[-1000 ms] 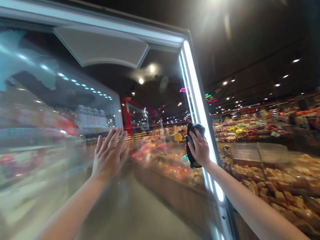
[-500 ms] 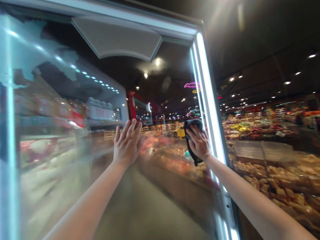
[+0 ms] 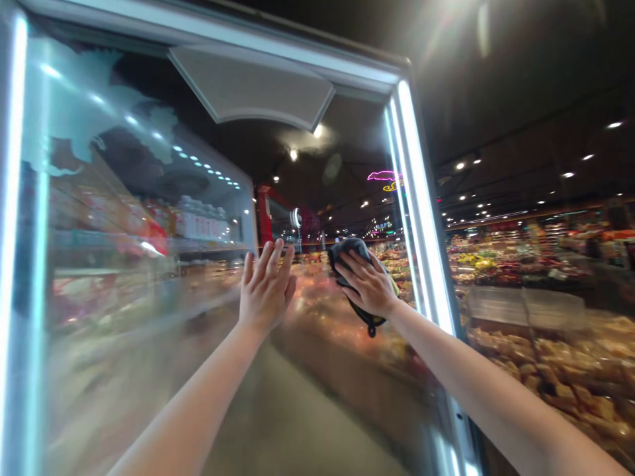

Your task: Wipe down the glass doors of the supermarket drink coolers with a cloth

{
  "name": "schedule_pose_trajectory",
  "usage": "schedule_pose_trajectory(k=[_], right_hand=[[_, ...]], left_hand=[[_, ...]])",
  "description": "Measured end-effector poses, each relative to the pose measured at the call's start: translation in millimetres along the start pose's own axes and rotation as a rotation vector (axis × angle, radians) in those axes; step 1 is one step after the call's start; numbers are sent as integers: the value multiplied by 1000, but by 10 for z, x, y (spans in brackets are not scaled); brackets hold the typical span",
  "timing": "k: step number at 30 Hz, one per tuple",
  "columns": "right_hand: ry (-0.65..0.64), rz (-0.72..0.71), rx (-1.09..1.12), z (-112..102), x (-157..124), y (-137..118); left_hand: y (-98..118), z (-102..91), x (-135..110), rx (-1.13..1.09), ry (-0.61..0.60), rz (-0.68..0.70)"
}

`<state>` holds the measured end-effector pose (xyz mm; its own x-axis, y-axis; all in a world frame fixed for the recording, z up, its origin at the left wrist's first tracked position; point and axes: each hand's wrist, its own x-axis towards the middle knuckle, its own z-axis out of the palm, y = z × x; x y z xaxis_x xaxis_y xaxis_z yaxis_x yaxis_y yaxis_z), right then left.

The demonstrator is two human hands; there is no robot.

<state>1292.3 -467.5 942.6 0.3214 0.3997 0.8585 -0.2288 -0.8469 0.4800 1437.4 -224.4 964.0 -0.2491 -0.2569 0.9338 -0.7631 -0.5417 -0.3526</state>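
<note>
A tall glass door (image 3: 149, 344) of a lit display case fills the left and middle of the view. My left hand (image 3: 265, 291) lies flat against the glass with its fingers stretched upward, holding nothing. My right hand (image 3: 367, 284) presses a dark cloth (image 3: 347, 251) onto the glass a little to the right of the left hand, fingers spread over it. The door's bright lit edge strip (image 3: 421, 218) runs just right of the cloth.
Behind the glass are blurred shelves with bottles (image 3: 198, 221) and packaged goods. To the right lie open bins of baked goods (image 3: 546, 363) and far store shelves (image 3: 496, 261) under ceiling spotlights. A red sign frame (image 3: 262, 211) shows through the glass.
My right hand has slid the cloth leftward, away from the lit edge strip and toward my left hand. The left hand stays flat on the glass; the view has shifted.
</note>
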Motion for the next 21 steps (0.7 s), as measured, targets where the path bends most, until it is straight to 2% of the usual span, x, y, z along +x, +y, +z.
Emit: schedule_pose_trajectory(k=[1,2,4,5,7,9,10,12,15,16,18,20,21], right_hand=[[-17,11,-9,-2,-153,147],[-6,80,-22,2,-269,319],[115,363,-49,36,-343,646],[189,527,-58,66,-292,757],[302,788,-63,140,-51,792],[332,872,-49,211,272,553],[313,827,-31,237,416,353],[233,601,8,264,599,-109],[98,241,45,253,530,-618],[60,148,53,243,432,-673],[8,54,60,228,196,-596],[9,143,51,226,10,-341],[40,272,43,233,-29,-190]], left_hand=[[-6,9,-9,-9,3,1],[-13,19,-19,-16,4,3],[-26,41,-39,-17,5,8],[-31,52,-46,-11,4,10],[-33,69,-48,8,-7,7],[-29,68,-34,16,-35,-5],[-27,57,-25,13,-59,-11],[-39,11,-18,-5,-120,-12],[-132,-135,-86,-24,-189,26],[-189,-203,-135,-20,-193,46],[-343,-366,-267,1,-173,87],[-528,-544,-420,29,-140,109],[-622,-631,-496,43,-126,107]])
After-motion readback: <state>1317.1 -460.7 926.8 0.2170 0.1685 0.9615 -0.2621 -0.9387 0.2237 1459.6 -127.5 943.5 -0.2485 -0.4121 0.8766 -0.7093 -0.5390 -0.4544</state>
